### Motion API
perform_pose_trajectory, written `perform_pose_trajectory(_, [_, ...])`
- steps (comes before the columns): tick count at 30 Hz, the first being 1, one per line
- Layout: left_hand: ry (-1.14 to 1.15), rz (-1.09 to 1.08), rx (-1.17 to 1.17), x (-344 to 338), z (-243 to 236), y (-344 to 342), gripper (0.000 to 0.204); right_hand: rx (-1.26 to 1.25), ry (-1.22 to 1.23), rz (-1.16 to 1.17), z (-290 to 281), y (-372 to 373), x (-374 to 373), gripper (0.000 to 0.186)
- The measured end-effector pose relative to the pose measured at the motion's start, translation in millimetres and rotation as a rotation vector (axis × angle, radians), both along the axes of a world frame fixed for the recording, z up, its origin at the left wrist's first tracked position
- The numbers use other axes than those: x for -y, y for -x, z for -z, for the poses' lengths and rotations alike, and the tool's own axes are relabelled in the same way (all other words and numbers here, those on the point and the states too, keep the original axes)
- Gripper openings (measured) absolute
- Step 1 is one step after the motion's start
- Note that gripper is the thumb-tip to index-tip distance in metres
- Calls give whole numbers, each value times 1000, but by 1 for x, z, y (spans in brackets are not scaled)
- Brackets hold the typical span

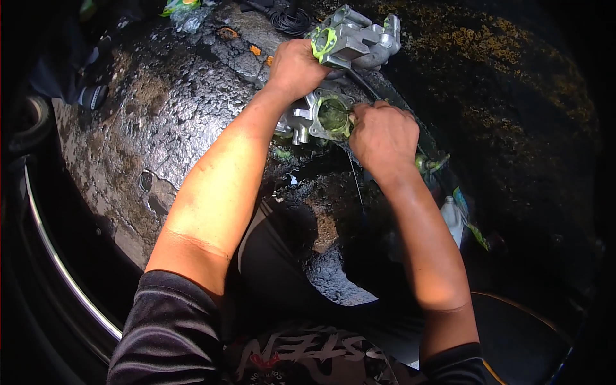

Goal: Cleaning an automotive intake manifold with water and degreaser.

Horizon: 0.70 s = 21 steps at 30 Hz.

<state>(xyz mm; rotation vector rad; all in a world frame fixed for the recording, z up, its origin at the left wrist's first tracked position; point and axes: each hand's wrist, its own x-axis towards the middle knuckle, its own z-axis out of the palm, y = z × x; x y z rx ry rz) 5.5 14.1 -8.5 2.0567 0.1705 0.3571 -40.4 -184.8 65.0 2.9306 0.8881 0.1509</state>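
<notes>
My left hand is closed against a grey cast-metal engine part, whose left face carries a bright green rim. Just below that hand lies a metal housing with a round, flanged opening, wet and greenish inside. Whether the two castings are joined is hidden by my left hand. My right hand is closed at the right edge of the opening, its fingertips out of sight behind the knuckles. What they grip, if anything, cannot be made out. Thin streaks of liquid run down below the opening.
Wet, rough ground spreads around the parts. A coiled black cable lies beyond them. To the right are a yellow-green object and a white bottle. Another person's shoe and a tyre are at the left.
</notes>
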Motion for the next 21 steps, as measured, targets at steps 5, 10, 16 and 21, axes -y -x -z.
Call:
perform_pose_trajectory(5, [-30, -9, 29, 3, 5, 2, 28, -41, -58, 101, -2, 0, 2, 18])
perform_pose_trajectory(10, [17, -17, 11, -7, 0, 1, 27, -411, -249, 409, -14, -8, 12, 22])
perform_pose_trajectory(16, [-23, -50, 18, -4, -8, 5, 23, -424, -114, 290, -9, -6, -17, 22])
perform_pose_trajectory(21, [-28, -27, 28, -3, -7, 6, 21, -392, -71, 265, -16, 0, -29, 27])
